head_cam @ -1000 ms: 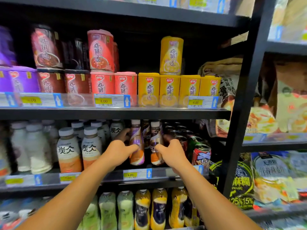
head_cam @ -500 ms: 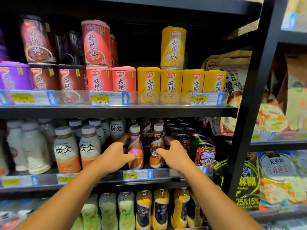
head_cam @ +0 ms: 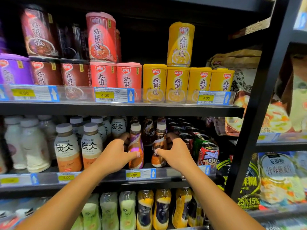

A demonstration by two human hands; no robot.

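Drawn forward, purple bottle (head_cam: pixel 135 143) in left fingers (head_cam: pixel 133 154), brown bottle (head_cam: pixel 159 141) in right fingers (head_cam: pixel 159 151)

Yellow cans (head_cam: pixel 177 83) above — red soda can (head_cam: pixel 208 154) below.

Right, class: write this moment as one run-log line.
left hand: grips purple bottle | right hand: grips brown bottle | both bottles: on middle shelf
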